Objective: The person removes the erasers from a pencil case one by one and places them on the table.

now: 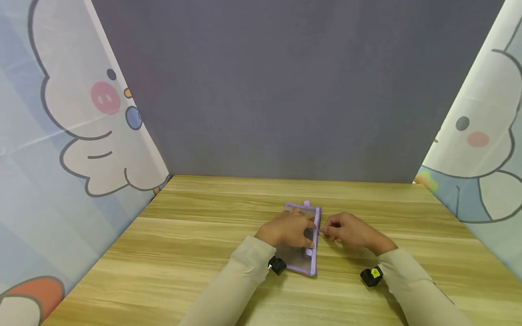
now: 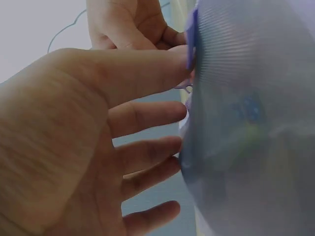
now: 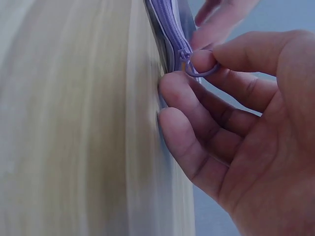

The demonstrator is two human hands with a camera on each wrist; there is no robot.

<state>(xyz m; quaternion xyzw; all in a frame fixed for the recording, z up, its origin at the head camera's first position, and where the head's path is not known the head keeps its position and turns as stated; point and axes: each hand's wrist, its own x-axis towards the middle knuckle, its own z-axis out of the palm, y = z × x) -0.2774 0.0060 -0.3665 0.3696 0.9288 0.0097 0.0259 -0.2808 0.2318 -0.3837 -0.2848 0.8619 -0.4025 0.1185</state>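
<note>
A see-through mesh zipper pouch (image 1: 297, 262) with purple edging lies on the table, its zipped edge towards the right. My left hand (image 1: 287, 228) rests on the pouch from above. In the left wrist view, that hand's fingers (image 2: 147, 117) are nearly straight and meet the pouch, with the thumb by a purple tab (image 2: 191, 42). My right hand (image 1: 348, 231) is at the zipped edge. In the right wrist view, its thumb and forefinger pinch the purple looped zipper pull (image 3: 209, 72) beside the zipper (image 3: 168, 19). What lies inside the pouch is blurred.
The wood-grain table (image 1: 195, 244) stretches around both hands. A dark grey panel (image 1: 285, 90) stands along its back edge. Cartoon-printed cloths (image 1: 77, 149) hang at the left and right sides.
</note>
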